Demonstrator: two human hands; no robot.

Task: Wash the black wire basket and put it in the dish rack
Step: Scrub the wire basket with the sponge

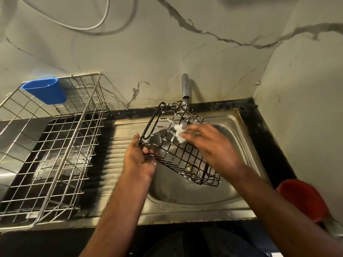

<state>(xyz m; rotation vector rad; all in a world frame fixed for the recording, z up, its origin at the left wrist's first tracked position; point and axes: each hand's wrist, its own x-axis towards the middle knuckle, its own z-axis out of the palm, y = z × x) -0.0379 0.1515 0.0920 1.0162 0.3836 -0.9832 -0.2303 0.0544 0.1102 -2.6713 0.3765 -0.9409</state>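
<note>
The left hand (140,158) grips the black wire basket's (178,145) corner above the steel sink (232,127); the right hand (209,143) presses white suds (179,133) against its upper side, fingers extended.

One black wire basket (178,143); one dish rack (55,145); one blue cup (46,91); two hands.

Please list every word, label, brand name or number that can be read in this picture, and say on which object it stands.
None can be read. The black wire basket, the dish rack, the blue cup, the tap and the sink show no print or label.
</note>
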